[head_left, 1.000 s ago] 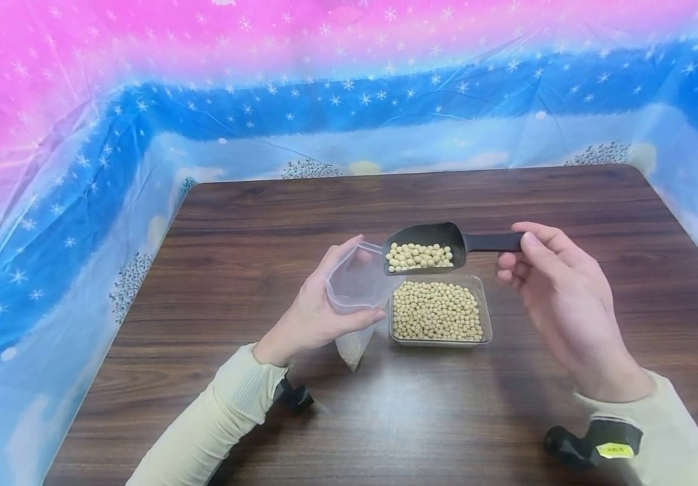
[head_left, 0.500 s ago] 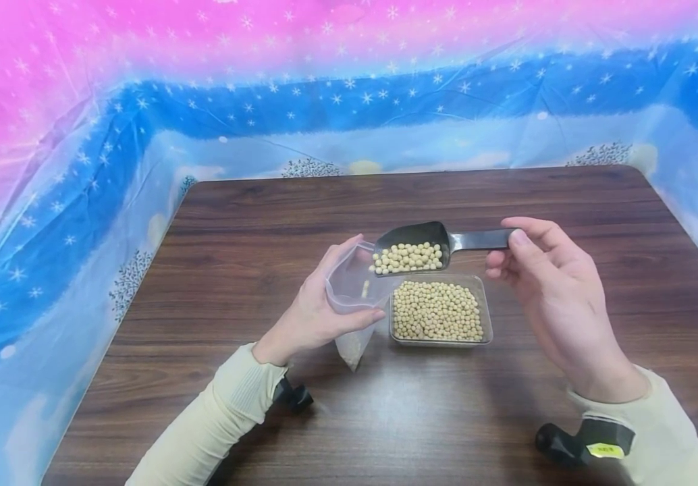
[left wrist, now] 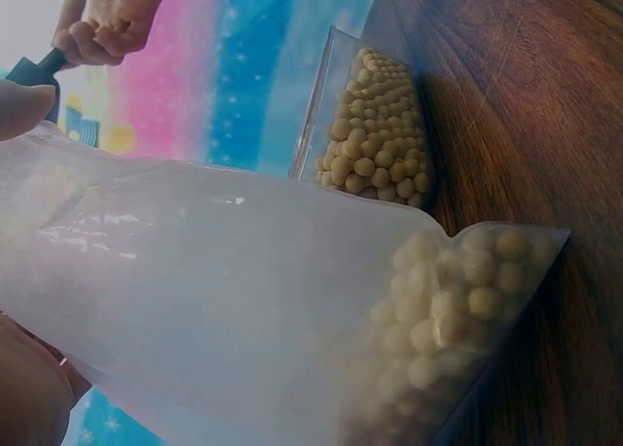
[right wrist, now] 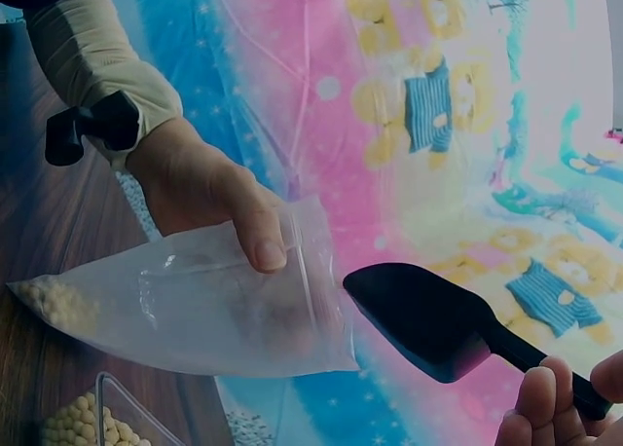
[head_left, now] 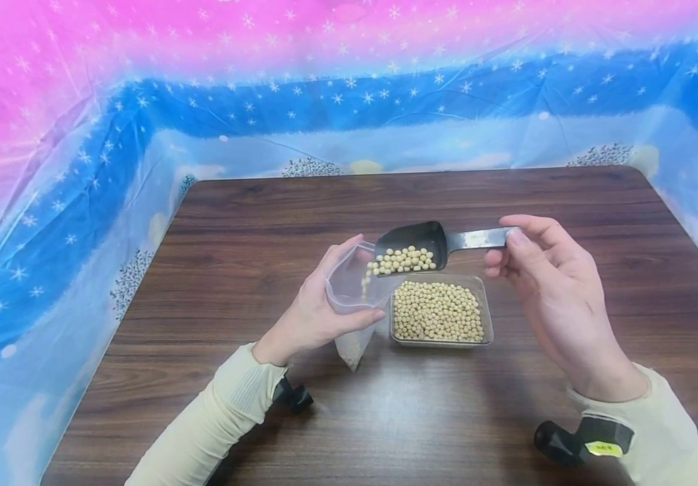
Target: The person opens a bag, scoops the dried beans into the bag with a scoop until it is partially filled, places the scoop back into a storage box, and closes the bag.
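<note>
My left hand (head_left: 309, 307) grips a frosted zip bag (left wrist: 224, 261) near its top, thumb on one side and fingers on the other, so that its mouth gapes. Soybeans (left wrist: 438, 310) fill the bag's bottom corner, which meets the table. Between thumb and fingers, my right hand (head_left: 558, 290) pinches the handle of a black scoop (head_left: 412, 236). The scoop's tip is over the bag's mouth, tilted down to the left, and beans run off it into the bag. Soybeans (head_left: 406, 258) still lie in the scoop. In the right wrist view the scoop (right wrist: 423, 319) shows its underside.
Just right of the bag, below the scoop, a clear rectangular box (head_left: 487, 317) full of soybeans stands on the dark wooden table (head_left: 264, 223). A printed pink and blue cloth (head_left: 349, 101) hangs around the table's back and left side.
My right hand has brought the scoop left over the bag's mouth and tipped it. Beans have begun falling, and fewer lie in the scoop. The left hand and bag have stayed put.
</note>
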A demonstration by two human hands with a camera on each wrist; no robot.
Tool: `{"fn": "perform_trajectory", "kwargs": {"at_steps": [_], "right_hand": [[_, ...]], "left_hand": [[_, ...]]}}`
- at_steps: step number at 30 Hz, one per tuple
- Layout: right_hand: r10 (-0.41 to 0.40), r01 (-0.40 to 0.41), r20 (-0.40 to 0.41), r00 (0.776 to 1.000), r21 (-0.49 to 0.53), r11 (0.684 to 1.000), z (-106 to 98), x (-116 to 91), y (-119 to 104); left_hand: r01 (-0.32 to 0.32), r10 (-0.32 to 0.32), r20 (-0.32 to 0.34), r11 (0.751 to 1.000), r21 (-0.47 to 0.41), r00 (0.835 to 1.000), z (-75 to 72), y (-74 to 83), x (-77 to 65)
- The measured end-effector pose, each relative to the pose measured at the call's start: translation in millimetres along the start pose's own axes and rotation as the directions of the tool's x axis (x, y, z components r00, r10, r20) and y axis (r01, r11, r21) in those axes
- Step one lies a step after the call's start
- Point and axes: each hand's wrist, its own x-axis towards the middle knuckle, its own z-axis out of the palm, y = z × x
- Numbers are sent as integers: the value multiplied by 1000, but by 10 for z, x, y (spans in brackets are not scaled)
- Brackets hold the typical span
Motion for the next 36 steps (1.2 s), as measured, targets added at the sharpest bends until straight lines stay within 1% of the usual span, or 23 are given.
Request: {"fn": "perform_trajectory", "kwargs": {"at_steps": [8,12,18,24,28,31,33,36], "right_hand": [[-35,34,15,999,33,999,-13,0,-4],[-53,53,17,998,47,998,-17,-5,-5],[-58,58,13,998,46,997,-16,-12,-15],[-63,63,11,998,17,998,-14,-14,-34],[-72,72,18,997,13,997,-12,-19,-37],[-80,80,21,997,7,997,-13,-25,-33],[-89,89,12,996,6,996,-16,-28,-30],[-106,107,-23,994,43,993,-37,-35,-27]], "left_hand": [[6,-6,5,1000,-25,1000,0,4,0],[8,-8,4,1000,-14,1000,2,-4,-6],[9,-9,4,1000,1,1000,1,-6,-7],[6,-6,6,1000,-7,1000,4,19,-3],[-2,2,8,1000,24,1000,2,14,-3],[4,-4,10,999,50,1000,-2,7,-4],[11,-12,12,998,57,1000,-3,3,-5],[11,-11,11,997,73,1000,-3,-6,-10]]}}
